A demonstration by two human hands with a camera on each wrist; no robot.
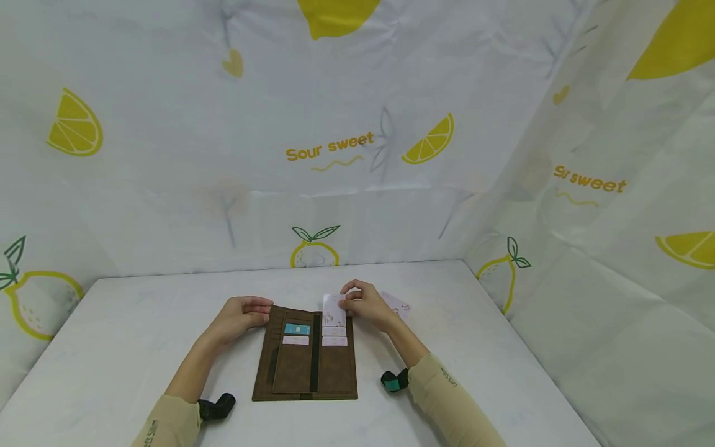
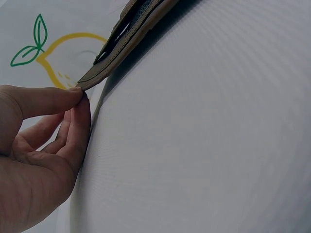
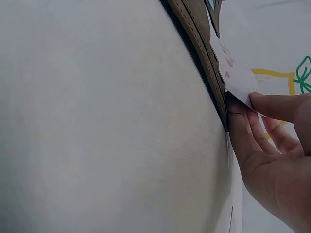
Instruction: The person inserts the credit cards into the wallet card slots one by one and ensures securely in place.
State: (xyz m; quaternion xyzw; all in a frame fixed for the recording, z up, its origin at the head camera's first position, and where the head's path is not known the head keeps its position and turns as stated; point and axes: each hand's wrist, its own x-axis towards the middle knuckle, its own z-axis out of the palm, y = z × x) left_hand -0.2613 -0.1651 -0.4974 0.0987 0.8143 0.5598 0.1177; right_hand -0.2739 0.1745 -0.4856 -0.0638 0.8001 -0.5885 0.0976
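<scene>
A brown wallet [image 1: 337, 372] lies unfolded on the white table. My left hand [image 1: 244, 318] pinches its upper left corner between thumb and fingers, as the left wrist view also shows. At the wallet's upper right, my right hand [image 1: 365, 304] pinches the edge of a white card [image 1: 333, 309] with a small reddish print. That card stands up out of the right-hand slots, above more pale cards [image 1: 334, 341]. In the left-hand slots sit a blue card [image 1: 297, 329] and a pale card [image 1: 295, 340]. The right wrist view shows the thumb on the card's [image 3: 232, 73] face.
Behind the right hand, printed pale cards [image 1: 398, 304] lie on the table [image 1: 167, 298], partly hidden by that hand. White cloth [image 1: 357, 211] with lemon prints hangs at the back and right side. Black wrist devices [image 1: 219, 407] sit at both cuffs.
</scene>
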